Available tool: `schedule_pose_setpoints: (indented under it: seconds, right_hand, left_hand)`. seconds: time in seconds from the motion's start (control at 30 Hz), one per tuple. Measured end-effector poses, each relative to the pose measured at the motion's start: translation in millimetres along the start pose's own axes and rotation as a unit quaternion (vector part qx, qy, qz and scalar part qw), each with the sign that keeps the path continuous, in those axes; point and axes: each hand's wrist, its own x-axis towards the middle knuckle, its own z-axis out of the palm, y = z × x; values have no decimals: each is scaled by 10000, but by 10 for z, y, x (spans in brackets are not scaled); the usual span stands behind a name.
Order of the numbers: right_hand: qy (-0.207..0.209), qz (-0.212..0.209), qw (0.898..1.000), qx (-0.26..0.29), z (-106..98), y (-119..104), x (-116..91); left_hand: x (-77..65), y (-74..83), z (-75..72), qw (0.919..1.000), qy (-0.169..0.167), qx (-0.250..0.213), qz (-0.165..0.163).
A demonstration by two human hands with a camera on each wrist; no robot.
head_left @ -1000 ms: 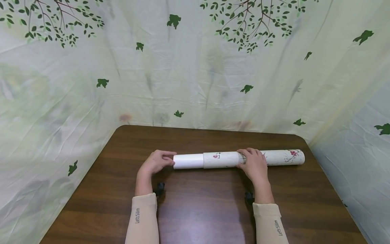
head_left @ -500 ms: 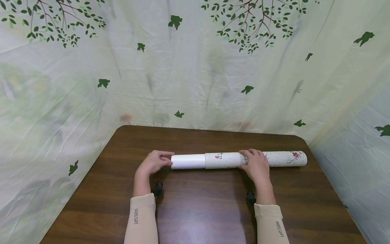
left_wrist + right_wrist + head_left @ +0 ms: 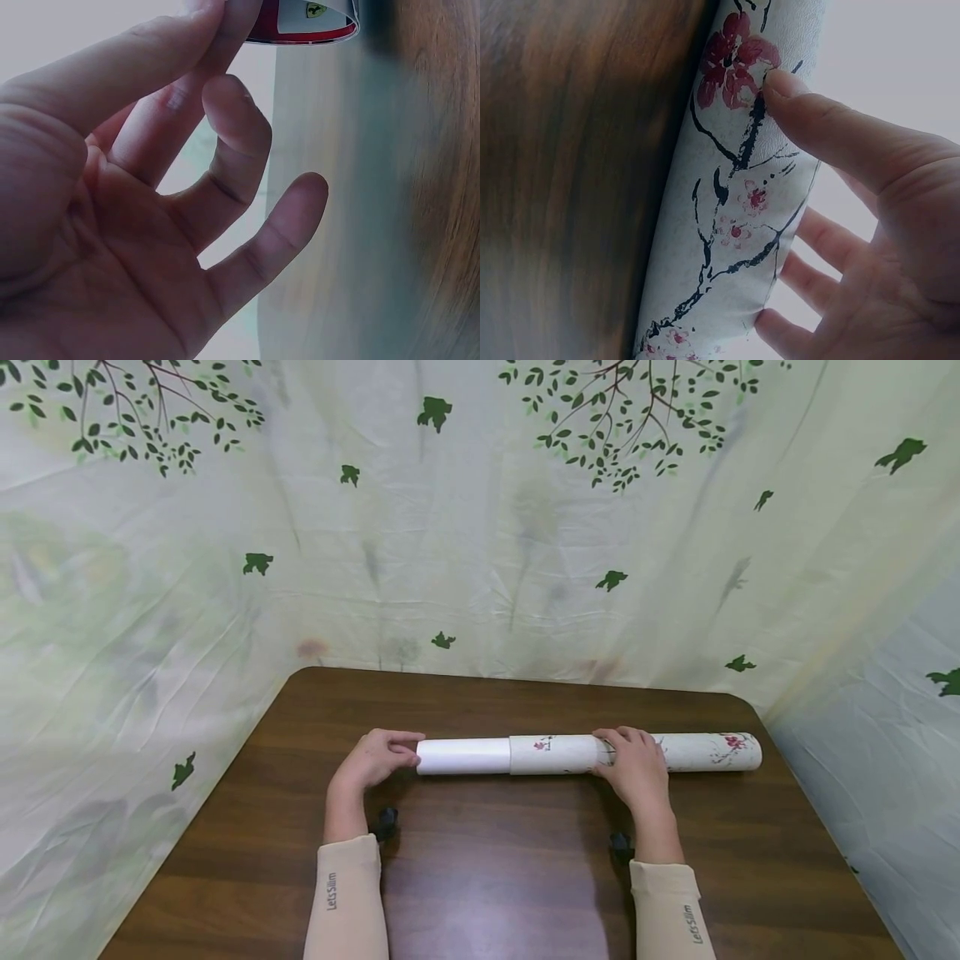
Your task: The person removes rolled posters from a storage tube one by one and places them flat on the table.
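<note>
A long white tube with red blossoms and dark branches (image 3: pixel 555 754) lies across the table. From its left end sticks out a slimmer plain white rolled poster (image 3: pixel 462 757). My left hand (image 3: pixel 372 762) pinches the poster's outer end between thumb and forefinger. In the left wrist view that poster end (image 3: pixel 304 36) shows a red and white printed inside with a small yellow crest, and the other fingers curl loosely away from it. My right hand (image 3: pixel 639 772) grips the tube near its middle. Its thumb (image 3: pixel 810 112) presses one side of the tube and the fingers reach round behind.
The brown wooden table (image 3: pixel 495 860) has rounded far corners. A pale curtain with green leaves (image 3: pixel 465 527) hangs right behind its far edge and along both sides. A black wrist device (image 3: pixel 386 824) sits by the left wrist, and another black device (image 3: pixel 621 847) by the right.
My left hand has moved a little left with the poster's end, and my right hand a little right with the tube. A longer stretch of white poster now shows.
</note>
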Motion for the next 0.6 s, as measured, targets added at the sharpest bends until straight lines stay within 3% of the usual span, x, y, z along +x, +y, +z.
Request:
schedule_pose_setpoints:
  seconds: [0.6]
  right_hand:
    - [-1,-41,10000,-45,-31,45,-6]
  left_hand:
    - [4,-45,-32,9998,-37,-47,-190]
